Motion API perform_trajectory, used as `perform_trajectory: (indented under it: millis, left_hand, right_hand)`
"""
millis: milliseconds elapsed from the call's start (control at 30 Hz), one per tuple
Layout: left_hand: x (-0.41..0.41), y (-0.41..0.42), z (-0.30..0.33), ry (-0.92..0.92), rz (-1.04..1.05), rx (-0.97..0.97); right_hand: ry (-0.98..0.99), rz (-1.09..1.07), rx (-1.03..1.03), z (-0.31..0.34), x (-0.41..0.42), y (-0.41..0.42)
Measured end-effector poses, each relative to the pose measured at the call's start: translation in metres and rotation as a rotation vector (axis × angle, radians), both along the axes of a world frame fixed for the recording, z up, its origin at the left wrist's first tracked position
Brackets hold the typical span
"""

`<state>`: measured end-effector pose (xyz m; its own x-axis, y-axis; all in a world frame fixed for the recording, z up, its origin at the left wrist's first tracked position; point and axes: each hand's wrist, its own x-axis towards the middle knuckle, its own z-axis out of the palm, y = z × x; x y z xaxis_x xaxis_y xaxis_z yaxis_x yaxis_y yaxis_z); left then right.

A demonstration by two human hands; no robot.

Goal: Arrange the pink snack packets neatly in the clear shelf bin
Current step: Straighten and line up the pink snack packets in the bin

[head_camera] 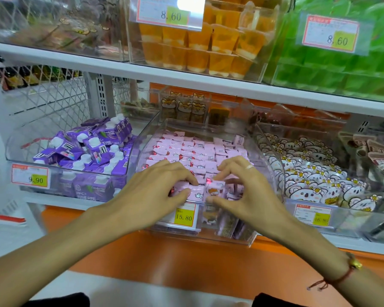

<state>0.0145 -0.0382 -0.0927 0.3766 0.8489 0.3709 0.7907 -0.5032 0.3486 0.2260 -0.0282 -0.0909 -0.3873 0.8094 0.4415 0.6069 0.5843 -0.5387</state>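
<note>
The clear shelf bin [262, 151] stands in the middle of the lower shelf, filled with several rows of pink snack packets [193, 149]. My left hand [157, 191] lies over the front rows, its fingertips pressing down on packets near the bin's front edge. My right hand [242, 191] pinches one pink packet [215, 189] between thumb and forefinger, held upright just above the front row. A ring shows on one right finger. Packets under both hands are hidden.
A bin of purple drink cartons [93, 149] stands to the left, a bin of koala-print packets [315, 173] to the right. A yellow 15.80 price tag [184, 216] hangs on the pink bin's front. The upper shelf holds orange cups [208, 45] and green packs [341, 69].
</note>
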Motion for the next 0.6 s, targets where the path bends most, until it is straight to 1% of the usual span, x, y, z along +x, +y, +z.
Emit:
perform_trajectory:
  millis: [33, 67, 100, 233, 267, 333, 400, 533, 567, 600]
  left_hand:
    - [0.001, 0.000, 0.000, -0.004, 0.003, -0.002]
    - [0.001, 0.000, 0.000, -0.007, 0.007, -0.003]
    - [0.002, 0.000, 0.000, -0.006, 0.014, -0.004]
    - [0.003, 0.001, -0.001, 0.002, 0.018, 0.001]
    - [0.003, 0.001, -0.001, -0.001, 0.013, 0.006]
    - [0.002, 0.001, -0.002, 0.000, -0.007, 0.030]
    - [0.002, 0.001, -0.004, 0.028, -0.060, 0.060]
    - [0.001, 0.003, -0.009, 0.140, -0.148, 0.083]
    - [0.000, 0.003, -0.010, 0.150, -0.152, 0.080]
    - [-0.001, 0.004, -0.011, 0.154, -0.155, 0.077]
  right_hand:
    - [-0.117, -0.023, 0.070, 0.001, 0.002, 0.001]
    - [-0.191, -0.038, 0.095, 0.001, 0.003, 0.001]
    - [-0.217, -0.037, 0.077, 0.001, 0.004, 0.000]
    - [-0.107, 0.030, -0.052, 0.001, 0.004, 0.001]
    - [-0.121, 0.036, -0.059, 0.001, 0.004, 0.001]
    - [-0.208, 0.041, -0.073, 0.003, 0.004, 0.001]
    - [-0.252, 0.049, -0.104, 0.005, 0.007, 0.002]
    - [-0.223, 0.057, -0.196, 0.013, 0.013, 0.004]
    - [-0.204, 0.035, -0.182, 0.015, 0.013, 0.006]
    - [-0.208, -0.010, -0.123, 0.017, 0.013, 0.009]
